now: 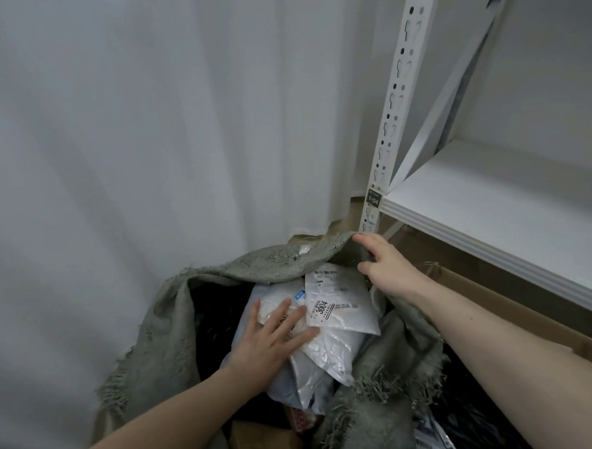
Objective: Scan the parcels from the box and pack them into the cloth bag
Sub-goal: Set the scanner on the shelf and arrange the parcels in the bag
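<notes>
Left hand [271, 339]: fingers spread and straight, palm down, pressing flat on the top parcel [332, 346] inside the bag [163, 334]. No curl around anything.

Right hand [384, 262]: gripping the bag's far rim, fingers curled over the frayed edge, thumb below it, holding that side of the mouth lifted. Forearm runs in from the lower right, crossing above the box [518, 310].

Top parcel: white poly mailer, lying tilted in the bag mouth. A second white mailer with a label [339, 301] sits just beside the left fingertips, partly overlapping it; label reads "3004", rest of the print too small to read. A grey-blue mailer [289, 382] shows under the left palm. Lower down near the bottom edge, a brown parcel [261, 446], partly hidden.

Bag: grey-green woven cloth, frayed edges, mouth open and slumped, dark inside on the left.

Box: brown cardboard, right of the bag, under the shelf [499, 206]. Only its rim and one wall in view. Dark plastic-looking contents [476, 421] at the lower right, can't tell what.

Shelf: white board on a white slotted upright [397, 92], tag on the upright reads "1-04". White curtain [145, 129] behind the bag.
</notes>
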